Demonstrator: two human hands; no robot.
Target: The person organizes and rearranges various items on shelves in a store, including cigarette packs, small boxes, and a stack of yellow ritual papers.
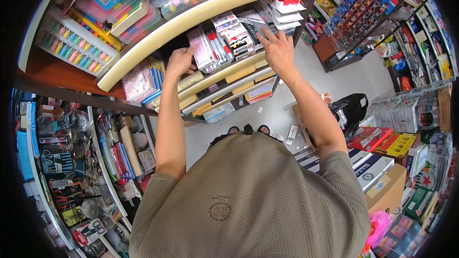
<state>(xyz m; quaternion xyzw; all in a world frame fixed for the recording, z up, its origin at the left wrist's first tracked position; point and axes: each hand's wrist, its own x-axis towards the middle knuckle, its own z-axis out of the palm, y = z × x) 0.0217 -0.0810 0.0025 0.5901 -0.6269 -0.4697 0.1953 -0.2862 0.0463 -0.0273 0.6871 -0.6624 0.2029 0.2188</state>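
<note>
On a shelf before me stands a row of stationery. At the pink-and-white box, my left hand has its fingers on the left edge; whether it grips the box cannot be told. Right of that box lie red-and-white pens in a clear container, then a stack of small white-and-black boxes. My right hand rests with spread fingers at dark grey packs, holding nothing visible. White boxes with red items are stacked beyond it. Notebooks stand upright left of my left hand.
A curved cream shelf edge runs above both hands. Lower shelves hold yellow envelopes. A black plastic bag and stacked cartons stand on the right. Small papers lie on the floor. Scissors and tools hang at left.
</note>
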